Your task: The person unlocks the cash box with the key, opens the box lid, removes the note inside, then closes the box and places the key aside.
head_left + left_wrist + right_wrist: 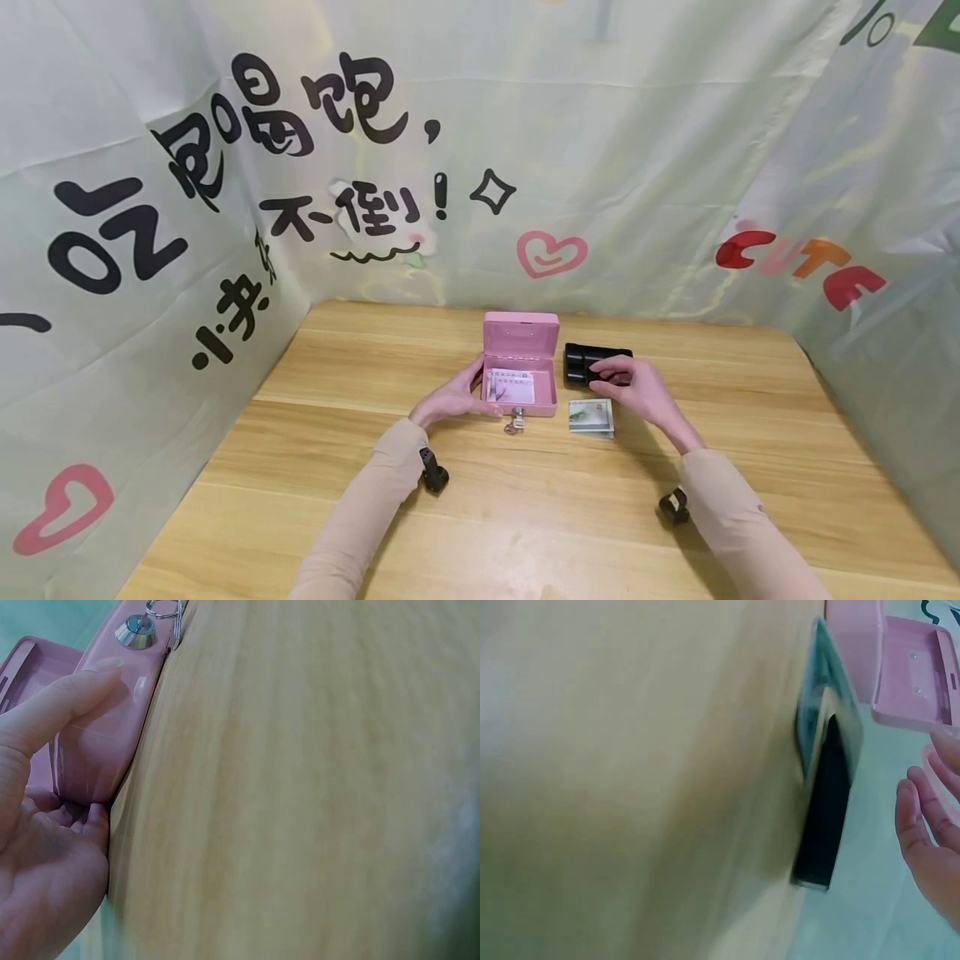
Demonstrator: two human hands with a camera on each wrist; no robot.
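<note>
A pink cash box (pixel 548 388) stands on the table with its lid (pixel 521 338) raised. Purplish banknotes (pixel 512 388) lie inside it, and a key ring (pixel 163 609) hangs from the lock (pixel 136 632) on its front. My left hand (pixel 455 398) holds the box by its front left corner, thumb on the front wall and fingers at the side. My right hand (pixel 636 388) hovers with bent fingers over a black rectangular object (pixel 579 364), nothing visible between thumb and fingertips. Greenish folded banknotes (pixel 591 415) rest on the table just in front of that object.
Everything stands on a wooden table (pixel 495 525). Printed fabric (pixel 637 167) hangs behind the table and along both sides. A small black camera (pixel 432 472) is worn on the left wrist and another (pixel 674 506) on the right.
</note>
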